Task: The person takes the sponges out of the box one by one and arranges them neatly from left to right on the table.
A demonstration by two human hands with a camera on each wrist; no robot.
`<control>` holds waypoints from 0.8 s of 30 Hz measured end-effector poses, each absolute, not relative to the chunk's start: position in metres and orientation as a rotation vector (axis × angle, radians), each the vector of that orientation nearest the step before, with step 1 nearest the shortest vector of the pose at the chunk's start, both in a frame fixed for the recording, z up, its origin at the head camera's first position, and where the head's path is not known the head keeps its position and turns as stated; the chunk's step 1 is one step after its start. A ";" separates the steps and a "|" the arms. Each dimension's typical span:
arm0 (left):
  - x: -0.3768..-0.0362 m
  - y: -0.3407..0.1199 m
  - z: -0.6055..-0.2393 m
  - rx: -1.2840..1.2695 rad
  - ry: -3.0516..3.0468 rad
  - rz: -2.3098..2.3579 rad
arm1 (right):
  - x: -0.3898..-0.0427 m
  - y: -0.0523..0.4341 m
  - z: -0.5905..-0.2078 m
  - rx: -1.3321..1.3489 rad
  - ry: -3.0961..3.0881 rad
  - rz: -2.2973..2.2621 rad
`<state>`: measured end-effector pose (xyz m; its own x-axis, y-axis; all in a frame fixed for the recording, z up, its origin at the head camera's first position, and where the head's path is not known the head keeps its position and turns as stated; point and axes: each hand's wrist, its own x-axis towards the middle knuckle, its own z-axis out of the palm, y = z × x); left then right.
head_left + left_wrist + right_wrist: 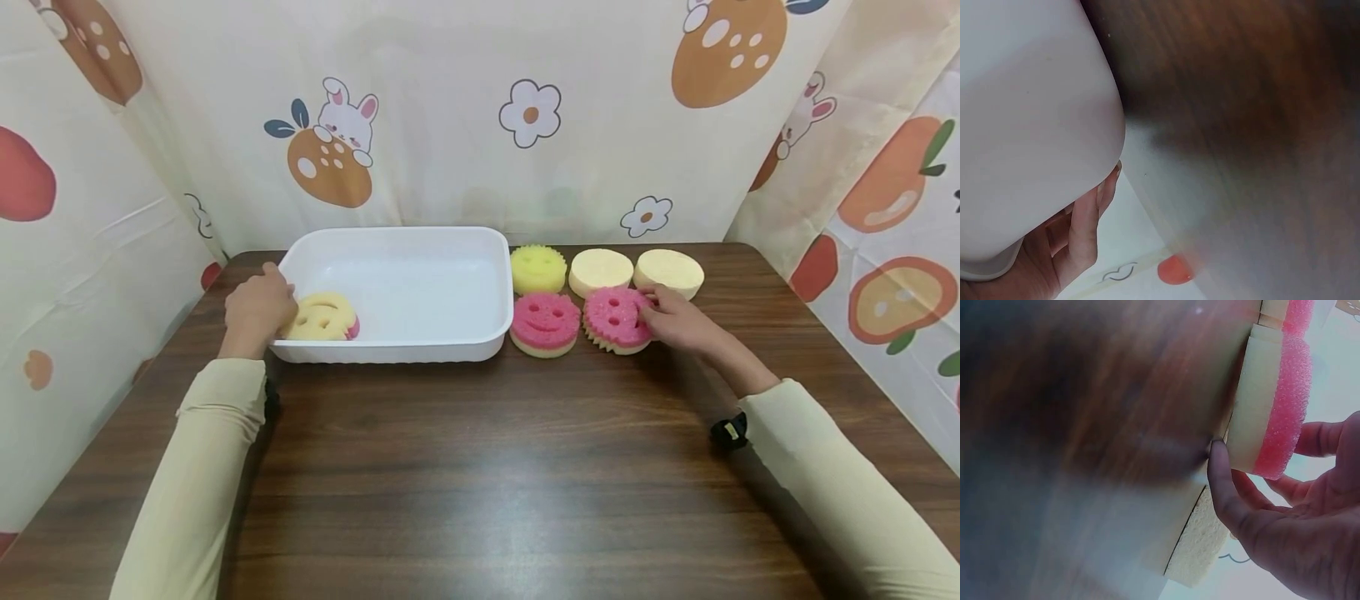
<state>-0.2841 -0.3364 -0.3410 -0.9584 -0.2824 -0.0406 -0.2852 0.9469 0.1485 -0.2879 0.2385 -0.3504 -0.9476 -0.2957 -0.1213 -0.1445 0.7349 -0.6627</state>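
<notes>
On the wooden table [465, 467], your left hand [258, 307] rests at the near left corner of the white tray [408, 242], fingers curled over the rim and touching the yellow smiley sponge [324, 317] that lies inside that corner with its pink underside showing at the right edge. The left wrist view shows your fingers [1088, 222] pressed against the tray's outer wall [1029, 125]; whether they actually pinch the sponge, you cannot tell from these views.

To the right of the tray, your right hand [678, 321] takes hold of the pink sponge with holes [613, 318], the right one of the near pair. The right wrist view shows your thumb [1225, 487] against its cream lower layer and your fingers on the pink top, so the grasp is loosely closed around its edge, the sponge on the table.

Just left of it lies a pink smiley sponge [545, 323], touching or nearly touching the tray. Behind these, a yellow-green smiley sponge [537, 268] and two cream round sponges [600, 272] [669, 272] sit in a far row.
</notes>
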 end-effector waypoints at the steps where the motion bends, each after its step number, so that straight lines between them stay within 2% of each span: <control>1: -0.284 -0.336 -0.341 -0.450 3.078 0.239 | -0.288 0.238 -0.350 -0.347 2.716 -1.015; 24: -0.288 -0.339 -0.342 -0.466 3.045 0.270 | -0.292 0.238 -0.342 -0.354 2.716 -0.918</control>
